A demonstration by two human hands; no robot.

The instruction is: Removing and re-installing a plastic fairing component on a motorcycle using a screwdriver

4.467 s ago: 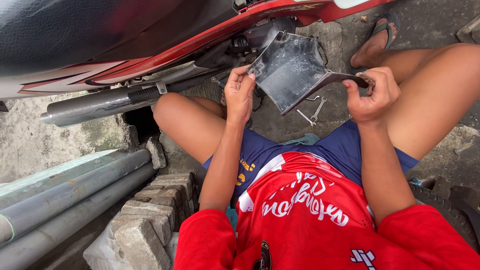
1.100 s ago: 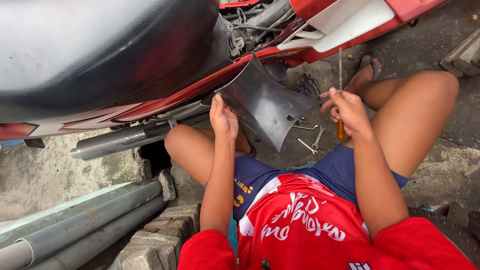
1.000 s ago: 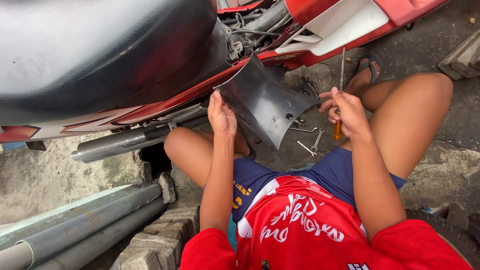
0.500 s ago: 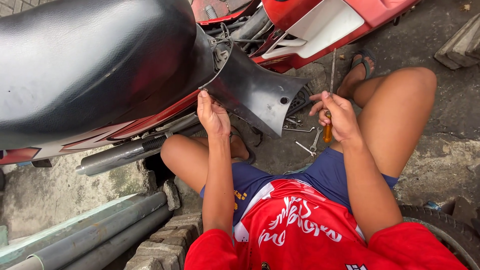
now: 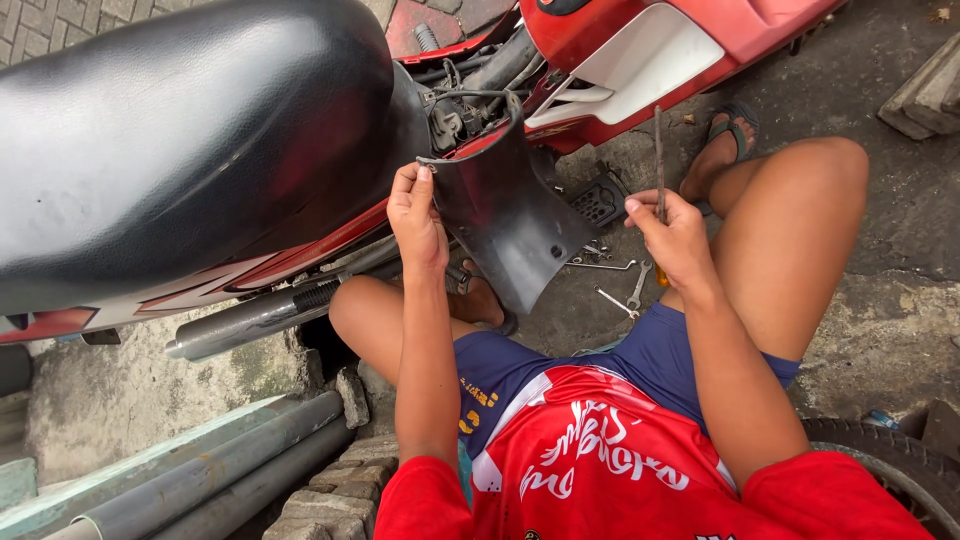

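My left hand (image 5: 415, 218) grips the upper edge of a black plastic fender panel (image 5: 515, 215) and holds it against the red motorcycle's (image 5: 640, 50) frame, just under the black seat (image 5: 190, 130). My right hand (image 5: 672, 232) is closed on a long screwdriver (image 5: 658, 160) with an orange handle, its metal shaft pointing up, to the right of the panel and not touching it. I sit with knees apart beside the bike.
Several wrenches (image 5: 620, 285) lie on the concrete between my legs. A chrome exhaust pipe (image 5: 255, 315) runs below the seat. Grey pipes (image 5: 200, 480) and concrete blocks (image 5: 335, 480) lie at lower left. A tyre (image 5: 890, 460) is at lower right, a footpeg (image 5: 600, 200) behind the panel.
The panel has been lifted from my lap up against the bike's frame under the seat. My right hand let go of the panel and now holds the screwdriver upright.
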